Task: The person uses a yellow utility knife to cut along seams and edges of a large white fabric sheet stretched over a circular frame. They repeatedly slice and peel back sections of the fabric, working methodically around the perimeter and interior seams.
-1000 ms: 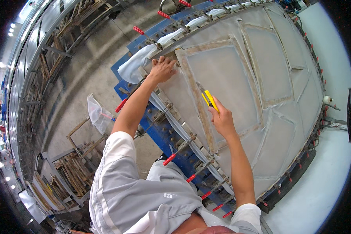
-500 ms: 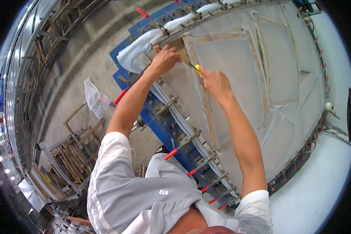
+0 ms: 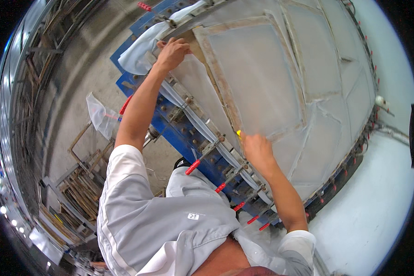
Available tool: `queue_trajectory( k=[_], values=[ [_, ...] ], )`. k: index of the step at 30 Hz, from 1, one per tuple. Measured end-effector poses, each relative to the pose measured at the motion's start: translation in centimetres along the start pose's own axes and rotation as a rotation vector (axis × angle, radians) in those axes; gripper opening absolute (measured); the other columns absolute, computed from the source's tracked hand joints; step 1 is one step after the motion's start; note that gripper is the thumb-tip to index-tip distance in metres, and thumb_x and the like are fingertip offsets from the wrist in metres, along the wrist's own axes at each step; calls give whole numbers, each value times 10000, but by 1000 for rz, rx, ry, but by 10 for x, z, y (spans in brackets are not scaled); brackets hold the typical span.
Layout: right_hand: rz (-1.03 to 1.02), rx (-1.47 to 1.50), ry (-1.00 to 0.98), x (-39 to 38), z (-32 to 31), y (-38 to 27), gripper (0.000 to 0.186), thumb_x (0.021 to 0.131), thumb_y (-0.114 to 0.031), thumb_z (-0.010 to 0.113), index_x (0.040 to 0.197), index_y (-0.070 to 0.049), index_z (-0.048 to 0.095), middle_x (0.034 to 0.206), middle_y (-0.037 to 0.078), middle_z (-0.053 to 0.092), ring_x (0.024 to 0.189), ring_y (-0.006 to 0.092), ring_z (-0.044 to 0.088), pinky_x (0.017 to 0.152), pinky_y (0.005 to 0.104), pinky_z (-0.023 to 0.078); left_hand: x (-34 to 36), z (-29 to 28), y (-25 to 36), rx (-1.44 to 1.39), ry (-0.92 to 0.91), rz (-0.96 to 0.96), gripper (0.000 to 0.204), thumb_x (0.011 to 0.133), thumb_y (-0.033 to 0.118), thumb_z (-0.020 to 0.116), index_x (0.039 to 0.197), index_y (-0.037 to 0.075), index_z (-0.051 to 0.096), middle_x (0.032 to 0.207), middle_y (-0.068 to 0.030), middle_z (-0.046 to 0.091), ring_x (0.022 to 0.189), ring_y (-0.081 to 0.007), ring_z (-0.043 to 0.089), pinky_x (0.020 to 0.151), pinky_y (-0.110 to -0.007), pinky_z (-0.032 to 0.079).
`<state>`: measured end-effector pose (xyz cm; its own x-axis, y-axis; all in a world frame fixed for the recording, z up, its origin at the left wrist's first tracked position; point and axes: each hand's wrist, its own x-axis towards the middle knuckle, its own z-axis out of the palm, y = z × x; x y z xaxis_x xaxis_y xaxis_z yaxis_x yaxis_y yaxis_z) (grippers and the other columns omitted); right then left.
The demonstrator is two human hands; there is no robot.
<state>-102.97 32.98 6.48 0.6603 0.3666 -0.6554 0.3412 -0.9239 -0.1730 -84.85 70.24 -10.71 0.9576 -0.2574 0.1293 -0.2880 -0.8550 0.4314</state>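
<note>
A whitish translucent sheet (image 3: 195, 83) is stretched over a large table, with wooden frames showing beneath it. My left hand (image 3: 171, 54) is closed on the sheet's edge near the far left corner, its fingertips partly hidden. Farther down, my right hand (image 3: 258, 149) grips a yellow utility knife (image 3: 238, 133), mostly covered by the fingers. A long slit (image 3: 216, 87) runs from beside my left hand to the knife, along the left side of a wooden frame (image 3: 211, 60). Brown surface shows through the gap at its far end.
Clamps with red handles (image 3: 192, 167) line the table's blue metal edge (image 3: 170, 117). White cloth (image 3: 142, 51) bunches at the far left corner. To the left, a clear plastic bag (image 3: 100, 115) hangs near a rack of wooden strips (image 3: 80, 188). White floor (image 3: 368, 198) lies to the right.
My right hand has drawn the knife toward me along the frame, and the slit behind it has lengthened. My left hand stays at the corner, while the whole view has shifted slightly.
</note>
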Motion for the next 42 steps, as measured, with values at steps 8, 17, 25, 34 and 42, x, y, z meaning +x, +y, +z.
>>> queue_trajectory(
  k=[8, 17, 25, 34, 42],
  values=[
    [156, 783, 839, -101, 56, 37, 493, 1054, -293, 586, 1490, -72, 518, 996, 197, 728, 869, 290, 730, 745, 407, 551, -41, 0, 130, 138, -20, -88, 281, 922, 211, 709, 1195, 151, 677, 1280, -114, 638, 1187, -315, 594, 1007, -580, 369],
    [285, 1074, 1135, -122, 131, 3, 427, 1107, -307, 463, 1368, -4, 611, 1306, 195, 650, 1138, 297, 650, 1022, 394, 485, -137, 27, 412, -1305, -680, -304, 400, 1109, 299, 481, 1335, -18, 573, 1177, -93, 690, 1134, -164, 631, 958, -322, 505],
    [529, 1234, 987, -132, 192, 109, 296, 1007, -231, 601, 1145, 0, 724, 1160, 190, 730, 1081, 362, 693, 959, 430, 534, -76, 37, 392, -823, -642, -301, 374, 1085, 278, 514, 1342, 8, 545, 992, -97, 698, 654, -155, 712, 581, -284, 587],
    [325, 900, 1091, -31, 125, 261, 236, 973, -104, 564, 1133, -66, 733, 1051, 172, 744, 992, 373, 682, 863, 473, 549, -7, 109, 434, -1156, -507, -504, 221, 1032, 194, 605, 1100, -3, 534, 887, -87, 616, 683, -207, 715, 621, -328, 623],
    [-19, 485, 938, 54, 59, 377, 223, 937, -105, 578, 1063, -152, 756, 1014, 97, 746, 1023, 303, 672, 975, 471, 485, -39, 209, 474, -1393, -397, -451, 137, 1043, 116, 582, 1065, -1, 515, 897, -85, 646, 811, -192, 725, 725, -337, 623]
  ],
)
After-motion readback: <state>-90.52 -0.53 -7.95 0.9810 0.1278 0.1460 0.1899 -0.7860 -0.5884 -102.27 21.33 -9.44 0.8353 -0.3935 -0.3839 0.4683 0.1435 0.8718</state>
